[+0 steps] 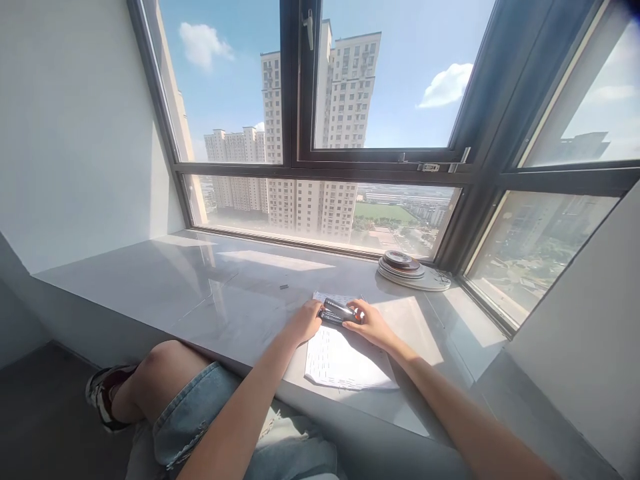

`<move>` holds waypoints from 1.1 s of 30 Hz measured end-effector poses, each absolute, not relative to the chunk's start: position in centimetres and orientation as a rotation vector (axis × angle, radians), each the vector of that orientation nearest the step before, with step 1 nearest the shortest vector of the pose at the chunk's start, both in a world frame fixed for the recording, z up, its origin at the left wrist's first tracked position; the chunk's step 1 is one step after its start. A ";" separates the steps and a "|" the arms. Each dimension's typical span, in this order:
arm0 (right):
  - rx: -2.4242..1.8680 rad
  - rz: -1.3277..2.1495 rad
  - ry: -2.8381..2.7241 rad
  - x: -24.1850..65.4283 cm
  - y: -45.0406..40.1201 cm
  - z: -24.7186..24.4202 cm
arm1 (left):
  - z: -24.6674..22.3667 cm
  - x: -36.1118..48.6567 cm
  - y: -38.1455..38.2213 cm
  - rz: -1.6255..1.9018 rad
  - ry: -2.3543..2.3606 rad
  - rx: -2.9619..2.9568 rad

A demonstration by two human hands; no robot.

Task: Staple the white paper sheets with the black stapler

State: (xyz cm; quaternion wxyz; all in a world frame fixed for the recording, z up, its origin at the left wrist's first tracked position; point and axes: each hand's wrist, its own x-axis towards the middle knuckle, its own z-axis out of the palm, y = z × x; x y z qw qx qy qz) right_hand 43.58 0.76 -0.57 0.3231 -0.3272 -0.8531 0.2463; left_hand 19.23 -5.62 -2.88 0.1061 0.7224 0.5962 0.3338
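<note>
A black stapler-like object lies over the upper part of a white paper sheet that bears rows of short marks. My left hand is closed on the object's left end. At its other end, where a red-orange spot shows, my right hand grips with thumb and fingers. Both hands rest low, near the paper. To the left of the paper, a small dark piece sits on the grey windowsill.
The wide glossy sill runs under the window. A stack of round plates or discs stands by the frame at the back right. My bent leg is below the sill's front edge at left. White walls flank both sides.
</note>
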 end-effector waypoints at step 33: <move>-0.740 0.732 -2.084 44.4 1.6 -0.6 | -2.0 19.2 -6.6 0.904 1.820 1.992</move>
